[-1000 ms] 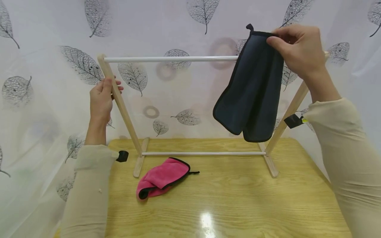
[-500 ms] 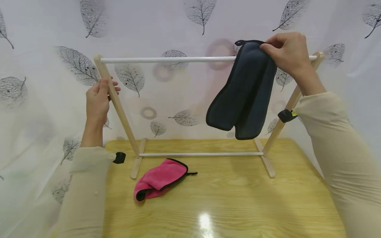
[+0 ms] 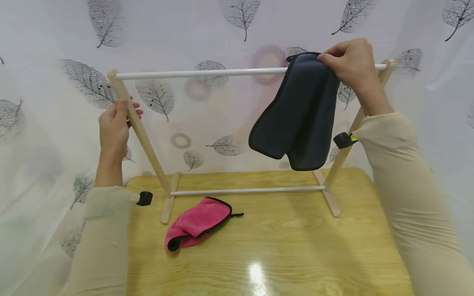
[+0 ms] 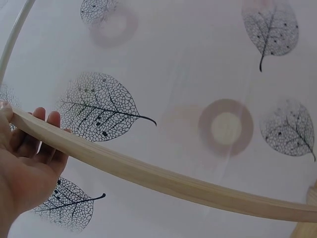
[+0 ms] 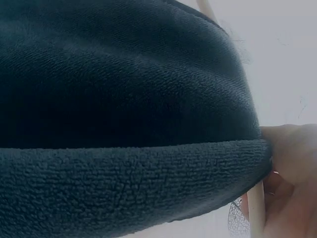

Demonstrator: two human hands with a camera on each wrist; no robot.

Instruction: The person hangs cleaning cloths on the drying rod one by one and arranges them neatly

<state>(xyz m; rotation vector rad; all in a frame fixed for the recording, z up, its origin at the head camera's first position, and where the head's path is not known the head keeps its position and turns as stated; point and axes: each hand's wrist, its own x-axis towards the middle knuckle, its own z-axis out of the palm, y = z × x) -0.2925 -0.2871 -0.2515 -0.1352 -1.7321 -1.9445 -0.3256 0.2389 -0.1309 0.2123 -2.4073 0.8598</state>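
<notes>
A dark blue-grey towel with black edging hangs in front of the white top bar of a wooden rack, its upper edge folding over that bar. My right hand pinches the towel's top right corner between thumb and fingers. In the right wrist view the plush towel covers most of the picture, with the hand at its edge by the bar. My left hand grips the rack's left wooden post; the left wrist view shows fingers curled under the post.
On the wooden table lies a crumpled pink towel with black edging and a loop, in front of the rack's left foot. A white lower bar joins both feet. Behind hangs a leaf-printed curtain.
My right hand has lowered the dark towel and moved left, so its top edge now folds over the top bar. My left hand keeps its grip on the post. The whole view has shifted slightly.
</notes>
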